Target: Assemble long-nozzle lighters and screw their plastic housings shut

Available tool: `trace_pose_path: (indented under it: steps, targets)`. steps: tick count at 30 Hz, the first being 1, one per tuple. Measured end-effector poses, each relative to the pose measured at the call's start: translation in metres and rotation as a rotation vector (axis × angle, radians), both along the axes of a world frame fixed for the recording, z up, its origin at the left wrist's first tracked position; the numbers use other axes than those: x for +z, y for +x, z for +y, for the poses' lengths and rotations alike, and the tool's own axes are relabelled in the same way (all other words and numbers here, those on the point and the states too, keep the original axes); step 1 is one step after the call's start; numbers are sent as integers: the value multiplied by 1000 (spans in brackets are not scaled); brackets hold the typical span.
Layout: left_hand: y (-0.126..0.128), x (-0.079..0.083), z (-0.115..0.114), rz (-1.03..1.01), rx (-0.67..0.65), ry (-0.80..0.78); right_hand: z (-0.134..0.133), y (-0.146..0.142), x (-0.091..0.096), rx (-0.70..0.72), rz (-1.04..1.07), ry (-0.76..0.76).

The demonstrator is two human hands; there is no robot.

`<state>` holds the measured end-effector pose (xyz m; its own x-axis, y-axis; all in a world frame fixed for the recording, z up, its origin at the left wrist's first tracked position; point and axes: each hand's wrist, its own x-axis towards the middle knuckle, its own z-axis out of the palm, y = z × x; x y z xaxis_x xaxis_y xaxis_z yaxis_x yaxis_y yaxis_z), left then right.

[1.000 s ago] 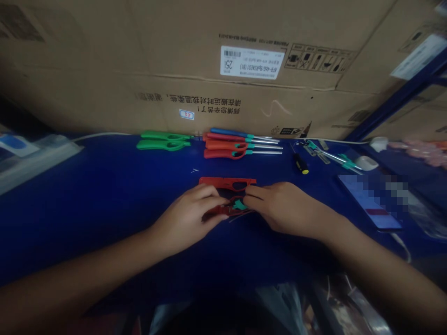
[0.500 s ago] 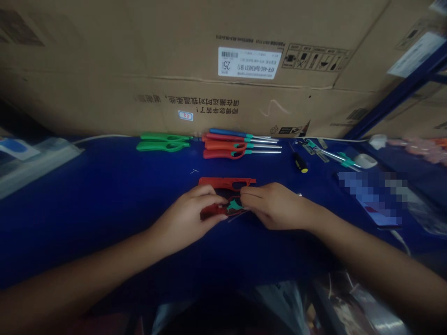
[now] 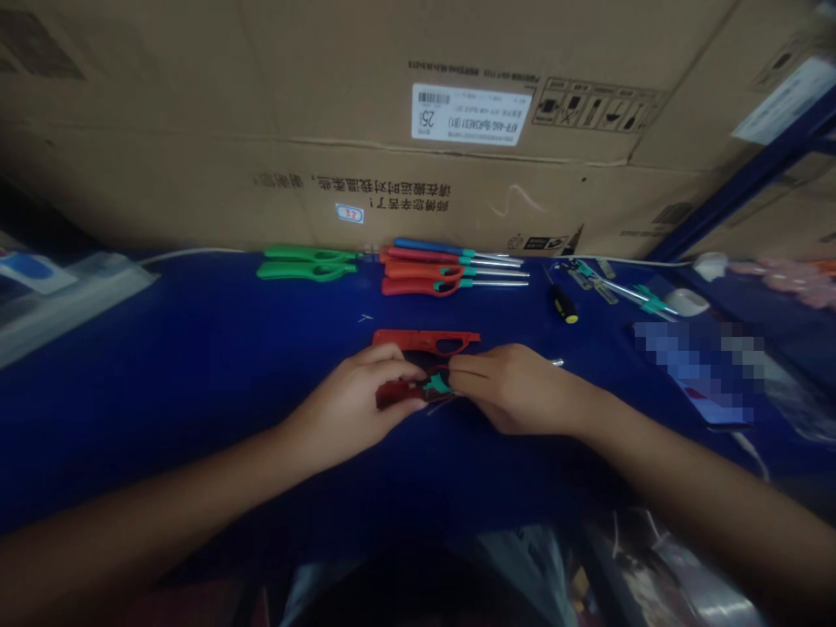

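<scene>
Between both hands lies an opened red stick-lighter body (image 3: 394,394) with a green part (image 3: 436,383) inside it. My left hand (image 3: 356,396) is closed around its handle end, thumb and fingers on opposite edges. With bunched fingers, my right hand (image 3: 500,383) pinches at the front end near the green part; its fingers hide exactly what they grip. A metal tube tip (image 3: 557,362) shows beyond the right hand. Just behind the hands rests a loose red lighter shell half (image 3: 418,338), trigger opening to the right. A thin wire-like strand shows below the body.
Several red and blue stick lighters (image 3: 418,286) lie in a row at the back, beside green handle shells (image 3: 304,271). To the right are a black-and-yellow screwdriver (image 3: 562,305), a metal tube with a green part (image 3: 627,292) and a phone (image 3: 692,374). A cardboard box (image 3: 215,165) stands behind.
My right hand has shifted slightly, and more of the metal tube tip shows beyond it. The left hand keeps its hold on the lighter body. The view has moved a little.
</scene>
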<state>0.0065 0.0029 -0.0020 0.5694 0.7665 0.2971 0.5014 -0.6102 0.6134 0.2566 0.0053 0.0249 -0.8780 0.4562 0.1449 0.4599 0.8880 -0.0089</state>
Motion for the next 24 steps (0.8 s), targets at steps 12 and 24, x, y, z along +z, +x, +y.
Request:
trace_pose_path:
  steps: [12,24]
  targets:
    - [-1,3,-3,76,-34,88,-2,-1,2,49,-80,105]
    - [-1,18,-8,492,-125,326,2,4,12,-209,34,148]
